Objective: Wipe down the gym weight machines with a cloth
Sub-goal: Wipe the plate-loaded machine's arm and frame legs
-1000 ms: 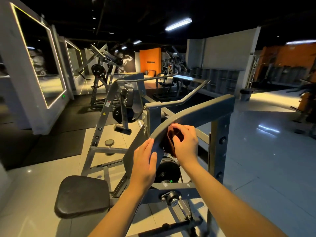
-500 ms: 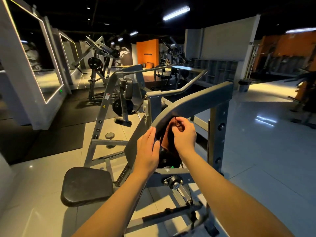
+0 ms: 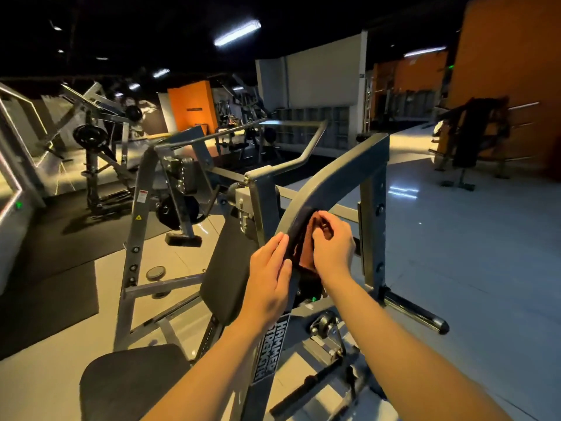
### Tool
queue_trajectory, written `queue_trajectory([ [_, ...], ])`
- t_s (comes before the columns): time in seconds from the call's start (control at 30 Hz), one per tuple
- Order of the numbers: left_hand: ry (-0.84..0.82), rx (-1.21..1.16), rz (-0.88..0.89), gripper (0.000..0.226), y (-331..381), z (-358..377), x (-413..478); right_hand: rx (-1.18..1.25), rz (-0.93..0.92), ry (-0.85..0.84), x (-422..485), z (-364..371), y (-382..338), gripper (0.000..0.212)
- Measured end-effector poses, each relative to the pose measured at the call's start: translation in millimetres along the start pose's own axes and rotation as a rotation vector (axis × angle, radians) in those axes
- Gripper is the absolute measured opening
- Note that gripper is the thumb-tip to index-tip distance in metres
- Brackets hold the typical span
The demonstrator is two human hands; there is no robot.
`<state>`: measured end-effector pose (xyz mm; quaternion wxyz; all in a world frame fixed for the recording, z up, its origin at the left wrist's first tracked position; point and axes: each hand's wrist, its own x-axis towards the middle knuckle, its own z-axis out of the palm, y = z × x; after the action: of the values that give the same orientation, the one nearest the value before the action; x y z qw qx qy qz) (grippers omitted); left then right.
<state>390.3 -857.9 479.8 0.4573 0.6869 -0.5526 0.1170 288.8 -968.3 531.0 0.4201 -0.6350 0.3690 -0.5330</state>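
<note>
A grey plate-loaded weight machine fills the middle of the head view, with a curved grey frame bar [image 3: 331,177] arching from lower centre up to the right. A reddish-brown cloth [image 3: 306,241] lies bunched against the bar's right side. My right hand [image 3: 332,244] grips the cloth with curled fingers and presses it to the bar. On the bar's left side my left hand [image 3: 268,278] rests with straight fingers, thumb wrapped toward the edge. Part of the cloth is hidden behind the bar and my right hand.
The machine's black seat pad [image 3: 130,381] sits at lower left and its black back pad [image 3: 227,268] just left of my hands. A long grey handle [image 3: 291,162] runs behind. Other machines stand at left [image 3: 94,147]; glossy tiled floor [image 3: 470,238] spreads to the right.
Both hands and the cloth have slid down the curved bar. The camera has shifted closer and to the right, showing more of the lower frame.
</note>
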Motion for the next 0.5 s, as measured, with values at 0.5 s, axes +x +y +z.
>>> queue_trajectory([
  [0.5, -0.027, -0.131, 0.048, 0.048, -14, -1, 9, -0.049, -0.013, 0.078, -18, 24, -5, 0.034],
])
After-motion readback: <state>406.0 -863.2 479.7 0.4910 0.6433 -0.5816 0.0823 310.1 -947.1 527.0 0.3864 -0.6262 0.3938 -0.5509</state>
